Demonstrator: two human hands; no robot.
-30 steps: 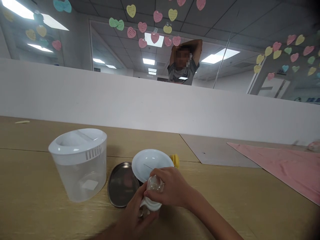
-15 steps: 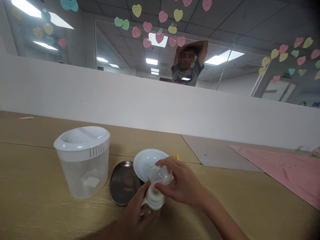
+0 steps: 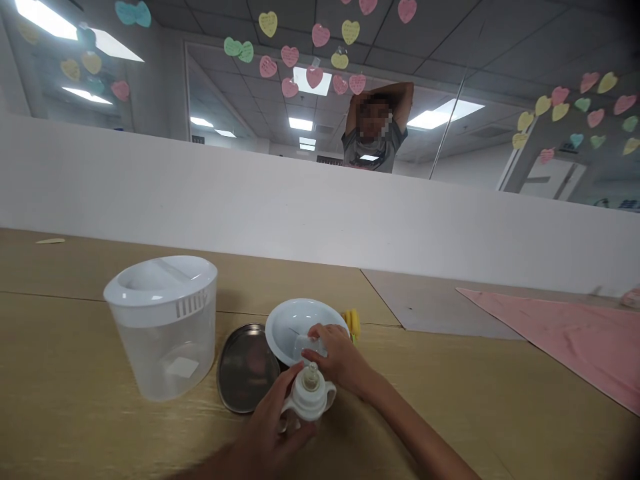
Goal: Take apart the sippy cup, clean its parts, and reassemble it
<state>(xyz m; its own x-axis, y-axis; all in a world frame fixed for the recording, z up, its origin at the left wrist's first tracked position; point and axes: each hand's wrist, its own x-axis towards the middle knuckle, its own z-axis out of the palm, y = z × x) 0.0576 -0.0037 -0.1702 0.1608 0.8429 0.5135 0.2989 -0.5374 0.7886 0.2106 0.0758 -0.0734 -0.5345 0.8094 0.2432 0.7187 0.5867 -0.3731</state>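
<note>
The left hand (image 3: 273, 427) grips the white-topped bottle (image 3: 309, 403) near the table's front, its teat now bare; a second ago the clear cap (image 3: 304, 347) covered it. Just beyond, the right hand (image 3: 343, 357) pinches that cap, which has shifted from above the teat to the white bowl (image 3: 303, 311); whether it touches the bowl is hard to tell. The metal tray (image 3: 247, 373) and lidded tub (image 3: 163, 333), to the left, still stand where they were.
</note>
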